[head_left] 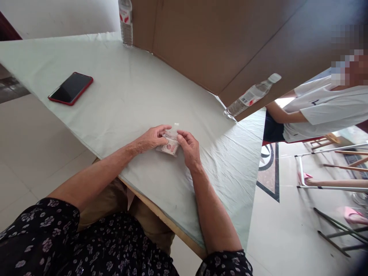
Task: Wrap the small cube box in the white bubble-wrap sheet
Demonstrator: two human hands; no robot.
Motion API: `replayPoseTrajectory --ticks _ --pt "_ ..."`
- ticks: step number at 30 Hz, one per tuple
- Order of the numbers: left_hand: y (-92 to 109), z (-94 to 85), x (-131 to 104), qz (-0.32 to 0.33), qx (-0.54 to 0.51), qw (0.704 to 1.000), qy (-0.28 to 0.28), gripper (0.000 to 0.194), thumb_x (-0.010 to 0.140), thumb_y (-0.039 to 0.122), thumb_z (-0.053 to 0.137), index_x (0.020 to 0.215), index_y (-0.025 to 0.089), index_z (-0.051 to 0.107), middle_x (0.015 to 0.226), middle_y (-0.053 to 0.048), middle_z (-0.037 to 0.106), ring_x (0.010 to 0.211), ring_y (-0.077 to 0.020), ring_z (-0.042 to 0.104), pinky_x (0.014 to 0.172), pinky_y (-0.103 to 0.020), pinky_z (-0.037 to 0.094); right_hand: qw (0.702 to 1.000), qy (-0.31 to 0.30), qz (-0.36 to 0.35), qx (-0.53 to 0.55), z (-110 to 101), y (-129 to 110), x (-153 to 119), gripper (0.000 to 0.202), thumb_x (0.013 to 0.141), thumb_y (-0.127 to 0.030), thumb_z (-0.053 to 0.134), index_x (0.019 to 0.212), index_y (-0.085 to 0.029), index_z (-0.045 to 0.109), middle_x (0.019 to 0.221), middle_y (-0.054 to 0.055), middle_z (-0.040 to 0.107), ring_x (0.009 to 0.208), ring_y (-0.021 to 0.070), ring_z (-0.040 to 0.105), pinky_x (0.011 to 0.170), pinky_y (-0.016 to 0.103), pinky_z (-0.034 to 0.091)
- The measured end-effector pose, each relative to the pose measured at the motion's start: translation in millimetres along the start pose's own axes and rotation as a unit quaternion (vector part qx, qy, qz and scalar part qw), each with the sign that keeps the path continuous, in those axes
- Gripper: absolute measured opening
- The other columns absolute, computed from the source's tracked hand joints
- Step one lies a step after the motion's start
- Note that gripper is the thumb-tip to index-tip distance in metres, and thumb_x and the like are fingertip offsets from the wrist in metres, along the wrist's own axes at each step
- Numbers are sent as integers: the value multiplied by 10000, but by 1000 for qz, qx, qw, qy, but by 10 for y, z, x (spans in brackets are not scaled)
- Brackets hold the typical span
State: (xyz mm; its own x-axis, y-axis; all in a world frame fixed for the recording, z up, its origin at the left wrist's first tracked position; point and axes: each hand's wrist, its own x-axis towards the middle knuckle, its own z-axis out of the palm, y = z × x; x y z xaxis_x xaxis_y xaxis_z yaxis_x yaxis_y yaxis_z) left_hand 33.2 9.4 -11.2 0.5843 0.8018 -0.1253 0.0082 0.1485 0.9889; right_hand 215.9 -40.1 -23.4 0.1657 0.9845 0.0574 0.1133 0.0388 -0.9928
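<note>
A small clear plastic packet (pixel 170 148), with something pale and red-printed inside, is between my hands just above or on the cloth. My left hand (pixel 151 138) grips its left side, the thumb lying over the top and the index finger behind. On the other side, my right hand (pixel 189 146) pinches the packet's upper right edge between thumb and curled fingers. The print is too small to read, and the kind of contents cannot be made out. A tiny pale piece (pixel 176 124) shows just beyond the packet.
A pale green cloth (pixel 115 76) covers the table. At the left lies a black phone in a red case (pixel 71 89). A tall brown cardboard panel (pixel 195 42) stands ahead, with water bottles (pixel 125 23) (pixel 253 96) against it. A person in a white shirt (pixel 322 103) sits at right.
</note>
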Motion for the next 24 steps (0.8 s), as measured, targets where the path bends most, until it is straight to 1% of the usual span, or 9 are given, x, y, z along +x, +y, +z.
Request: replayPoseTrajectory --ticks 4,9,12,14,15,17,20,22,24 --pt "-19 -12 21 7 -10 1000 -5 832 652 214 636 1457 84 468 1289 -163 674 1108 -260 681 912 -353 542 1000 -14 7 1 29 -77 138 405 747 -560 750 943 -209 698 899 22 718 845 184 644 827 349 527" --pt "-14 -22 17 41 -6 998 -39 748 674 212 608 1414 133 533 1206 -117 714 1041 -234 698 867 -328 543 999 -44 3 -4 66 -162 311 358 723 -552 771 827 -218 692 785 -3 687 744 163 607 750 332 519" --pt "-21 -36 25 49 26 998 -25 711 692 227 593 1393 112 561 1195 -123 717 1018 -231 694 847 -325 543 999 -40 -21 -19 60 -180 345 317 736 -524 769 764 -221 679 733 -16 649 705 150 571 720 320 493" --pt "-40 -50 45 54 62 997 -11 673 714 234 590 1374 100 584 1189 -129 722 1022 -236 689 846 -330 544 998 -39 -34 -39 51 -166 340 288 761 -504 751 761 -222 689 734 -13 644 714 155 573 724 324 487" --pt "-53 -58 60 58 77 995 -2 649 725 240 591 1358 98 598 1182 -130 726 1022 -237 688 846 -331 545 997 -36 -40 -51 46 -152 333 277 770 -496 743 768 -222 701 760 -4 656 738 164 586 731 329 489" --pt "-79 -72 98 67 95 993 18 611 743 259 595 1331 94 617 1184 -136 728 1024 -233 689 850 -326 545 995 -25 -58 -80 38 -121 322 260 778 -483 735 781 -224 728 882 30 700 838 192 627 765 344 500" --pt "-105 -81 152 74 109 990 42 589 762 295 595 1311 85 621 1186 -141 728 1007 -215 694 846 -309 540 985 -12 -97 -140 24 -85 319 196 796 -432 727 800 -238 759 1105 63 720 1038 230 650 901 393 502" --pt "-107 -81 172 71 116 990 43 591 776 313 585 1318 76 610 1171 -140 733 979 -204 695 828 -301 536 977 -15 -117 -179 15 -74 316 143 818 -385 714 817 -253 770 1146 58 721 1102 237 650 991 429 478" --pt "-102 -81 174 69 115 990 39 600 791 326 572 1328 61 597 1149 -142 737 950 -196 691 809 -300 532 968 -18 -140 -206 9 -66 291 115 839 -349 703 828 -262 777 1149 54 725 1126 242 650 1041 449 458"
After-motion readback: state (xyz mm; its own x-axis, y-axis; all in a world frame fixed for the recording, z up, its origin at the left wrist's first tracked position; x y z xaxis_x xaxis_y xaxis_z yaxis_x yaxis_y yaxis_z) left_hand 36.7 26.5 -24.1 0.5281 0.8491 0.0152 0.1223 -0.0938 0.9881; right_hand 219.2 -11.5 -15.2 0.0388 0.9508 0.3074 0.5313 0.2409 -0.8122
